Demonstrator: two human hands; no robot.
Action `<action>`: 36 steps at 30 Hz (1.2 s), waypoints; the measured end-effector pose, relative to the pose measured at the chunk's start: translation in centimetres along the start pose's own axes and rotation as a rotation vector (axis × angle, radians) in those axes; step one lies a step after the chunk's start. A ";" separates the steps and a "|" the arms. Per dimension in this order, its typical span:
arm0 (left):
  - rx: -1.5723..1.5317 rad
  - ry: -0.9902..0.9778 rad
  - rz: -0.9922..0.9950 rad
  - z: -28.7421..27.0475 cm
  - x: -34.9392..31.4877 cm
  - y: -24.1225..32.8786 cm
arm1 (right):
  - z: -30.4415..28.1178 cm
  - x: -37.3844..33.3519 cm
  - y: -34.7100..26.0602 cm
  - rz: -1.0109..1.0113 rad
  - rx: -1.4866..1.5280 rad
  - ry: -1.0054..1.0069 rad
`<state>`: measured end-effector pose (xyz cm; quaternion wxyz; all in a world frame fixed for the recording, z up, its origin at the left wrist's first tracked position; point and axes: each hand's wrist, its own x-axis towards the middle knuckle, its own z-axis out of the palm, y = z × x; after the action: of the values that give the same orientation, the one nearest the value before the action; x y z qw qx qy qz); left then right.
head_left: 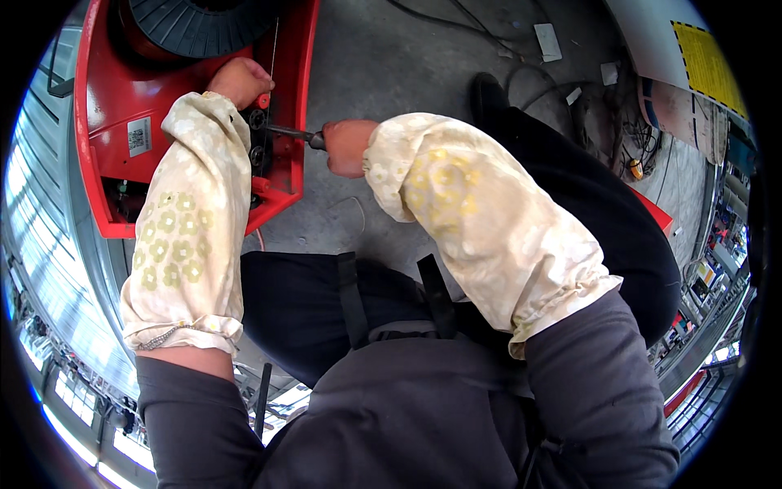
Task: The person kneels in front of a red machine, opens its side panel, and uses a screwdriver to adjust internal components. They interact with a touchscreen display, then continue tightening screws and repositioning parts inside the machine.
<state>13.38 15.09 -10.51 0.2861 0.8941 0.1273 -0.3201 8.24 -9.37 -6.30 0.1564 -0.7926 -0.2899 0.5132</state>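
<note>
In front of me to the left is an open red wire feeder housing [110,183]. A black wire spool [204,33] sits in its far end. From there a thin wire [275,41] runs toward me, down to the fingertips of my left hand [241,81], which is closed in a pinch on it. Just below those fingers are a red knob [262,100] and the dark feed rollers [258,122]. My right hand [349,147] is wrapped round a slim-ended metal tool [295,132]. The tool points left into the housing, its tip at the rollers; its handle is hidden by my fingers.
Grey concrete floor [366,69] lies right of the housing. Dark cables [456,23] and paper scraps [548,42] are scattered across it. A pale panel with a yellow label [707,69] stands at the far right. My bent legs [603,183] are close by on both sides.
</note>
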 end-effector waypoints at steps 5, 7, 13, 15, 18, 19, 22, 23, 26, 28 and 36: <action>-0.023 -0.011 -0.019 0.0 0.1 0.5 | -0.8 1.3 -2.4 0.066 -0.136 -0.033; -0.031 -0.020 -0.028 0.0 -0.1 0.7 | -0.8 2.7 -2.8 0.082 -0.171 -0.098; -0.086 -0.054 -0.019 -0.2 -0.4 0.5 | -1.1 3.9 -2.4 0.043 -0.206 -0.155; -0.112 -0.073 -0.020 -0.3 -0.5 1.1 | -1.3 3.6 -2.3 0.055 -0.203 -0.140; -0.140 -0.080 -0.039 -0.1 -0.5 1.0 | -0.6 3.3 -2.4 0.069 -0.173 -0.048; -0.149 -0.079 -0.044 -0.1 -0.5 1.1 | -0.9 2.9 -2.4 0.072 -0.145 -0.044; -0.108 -0.071 -0.033 -0.2 -0.7 1.1 | -1.8 2.3 -3.0 0.049 -0.185 -0.072; -0.121 -0.078 -0.032 -0.2 -0.7 1.1 | -2.0 2.2 -3.1 0.037 -0.220 -0.087; -0.152 -0.101 -0.037 -0.4 -0.9 1.3 | -2.6 2.3 -2.8 -0.023 -0.218 -0.135; -0.164 -0.119 -0.046 -0.4 -0.9 1.5 | -2.7 2.4 -2.4 -0.003 -0.174 -0.131; -0.201 -0.127 -0.053 -0.2 -0.8 1.3 | -2.4 2.0 -2.0 -0.040 -0.178 -0.062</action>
<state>13.39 14.11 -9.29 0.3735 0.8351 0.1638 -0.3693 10.44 -6.43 -5.60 0.0864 -0.7812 -0.3548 0.5063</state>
